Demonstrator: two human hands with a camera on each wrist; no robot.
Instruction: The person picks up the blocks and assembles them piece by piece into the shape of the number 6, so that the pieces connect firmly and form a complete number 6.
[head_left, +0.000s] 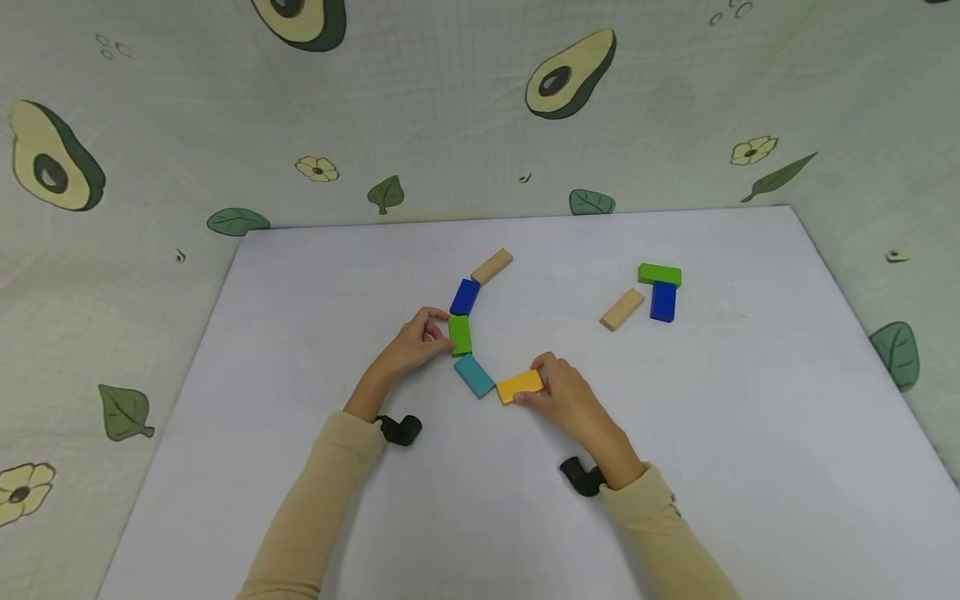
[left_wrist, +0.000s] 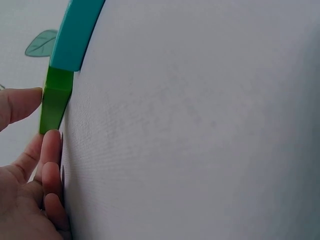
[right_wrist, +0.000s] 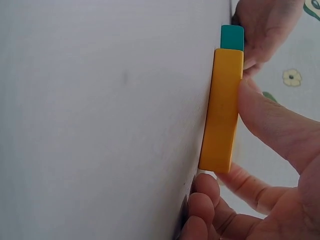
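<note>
A curved row of flat blocks lies on the white tabletop: a plain wooden block [head_left: 492, 266], a blue block [head_left: 465, 297], a light green block [head_left: 461, 335], a teal block [head_left: 475, 376] and a yellow block [head_left: 520, 387]. Neighbouring blocks meet or nearly meet at their ends. The left hand [head_left: 416, 342] pinches the green block between thumb and forefinger, one at each end of it. At the row's near end, the right hand [head_left: 562, 392] holds the yellow block with its thumb on the near side. In the right wrist view, the yellow block's far end touches the teal one.
Farther right lie another green block [head_left: 660, 274], a blue block [head_left: 663, 302] against its front side, and a wooden block [head_left: 622, 309] set at a slant. Avocado-print cloth [head_left: 450, 125] hangs behind the white tabletop [head_left: 750, 400]. Black wrist cameras sit beside both cuffs.
</note>
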